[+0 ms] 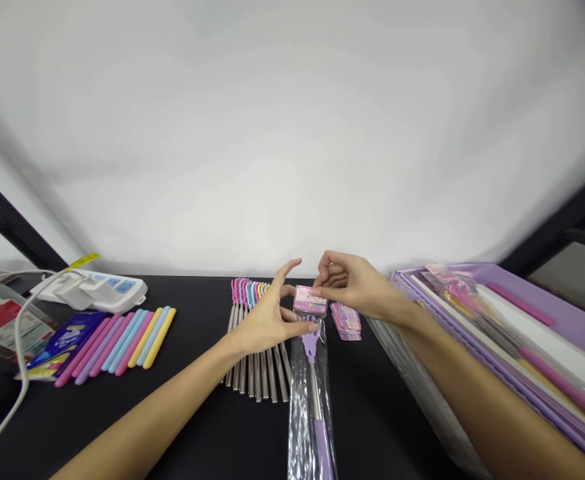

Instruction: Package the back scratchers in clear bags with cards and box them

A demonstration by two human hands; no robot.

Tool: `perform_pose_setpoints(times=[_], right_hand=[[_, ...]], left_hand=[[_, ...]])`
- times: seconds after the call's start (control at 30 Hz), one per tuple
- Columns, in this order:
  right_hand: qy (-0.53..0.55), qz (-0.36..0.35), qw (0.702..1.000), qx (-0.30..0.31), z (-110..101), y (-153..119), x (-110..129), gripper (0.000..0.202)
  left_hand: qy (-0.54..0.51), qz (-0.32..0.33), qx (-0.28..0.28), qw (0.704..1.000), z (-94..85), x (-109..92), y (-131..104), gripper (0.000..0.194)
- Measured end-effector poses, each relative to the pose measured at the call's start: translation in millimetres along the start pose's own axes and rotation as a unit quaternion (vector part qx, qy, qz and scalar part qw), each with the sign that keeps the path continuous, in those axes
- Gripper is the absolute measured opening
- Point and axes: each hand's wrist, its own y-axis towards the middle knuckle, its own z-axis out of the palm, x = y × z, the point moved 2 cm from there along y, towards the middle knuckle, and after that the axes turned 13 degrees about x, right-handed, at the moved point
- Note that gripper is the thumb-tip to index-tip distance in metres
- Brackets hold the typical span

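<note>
A clear plastic bag (pixel 300 400) lies lengthwise on the black table, with a purple-handled stick (pixel 322 440) inside; the stick has a metal shaft and a purple top. At the bag's upper end is a pink printed card (pixel 310 300). My right hand (pixel 350 283) pinches the card's upper right edge between thumb and fingers. My left hand (pixel 267 313) is at the left of the bag's top, its thumb on the plastic below the card, its index finger raised. More pink cards (pixel 346 321) lie just right of the bag.
Metal rods with coloured tops (pixel 257 373) lie left of the bag. Farther left are pastel sticks (pixel 137 340), a blue packet (pixel 67 340) and a white power strip (pixel 117 290) with a cable. A purple box (pixel 512 273) of bagged items stands at right, beside clear bags (pixel 412 367).
</note>
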Motion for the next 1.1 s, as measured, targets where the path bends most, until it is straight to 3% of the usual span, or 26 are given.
perform_pose_setpoints(times=[0.07,0.17,0.27,0.33,0.47,0.63,0.73,0.8,0.9,0.97,1.1], right_hand=[[-0.025,0.008,1.000,-0.017,-2,-1,5,0.030],[-0.032,0.087,0.994,-0.059,-6,-6,13,0.033],[0.063,0.158,0.985,0.008,-6,-17,19,0.039],[0.105,0.150,0.982,0.055,-6,-28,21,0.043],[0.056,0.097,0.994,-0.001,-27,-57,18,0.032],[-0.064,0.163,0.980,-0.092,-95,-112,6,0.025],[-0.156,0.241,0.943,-0.167,-134,-147,-12,0.026],[-0.208,0.290,0.909,-0.217,-147,-165,-27,0.035],[-0.255,0.349,0.867,-0.247,-140,-182,-52,0.043],[-0.276,0.359,0.859,-0.239,-126,-188,-62,0.035],[-0.343,0.373,0.836,-0.212,-106,-197,-60,0.017]], left_hand=[[-0.005,0.003,-0.009,1.000,-0.6,-5,0,0.101],[0.009,0.023,-0.053,0.998,-3.9,-16,4,0.098],[0.038,0.060,-0.137,0.988,-7.1,-30,16,0.092],[0.054,0.084,-0.197,0.975,-5.5,-38,29,0.085],[0.075,0.110,-0.239,0.962,14.7,-52,64,0.074],[0.091,0.098,-0.154,0.979,61.2,-61,104,0.072],[0.154,0.086,-0.052,0.983,91.1,-56,119,0.051],[0.184,0.082,0.008,0.979,108.2,-50,125,0.042],[0.199,0.082,0.052,0.975,125.7,-38,132,0.043],[0.205,0.082,0.069,0.973,132.1,-32,136,0.044],[0.214,0.081,0.079,0.970,134.7,-27,140,0.044]])
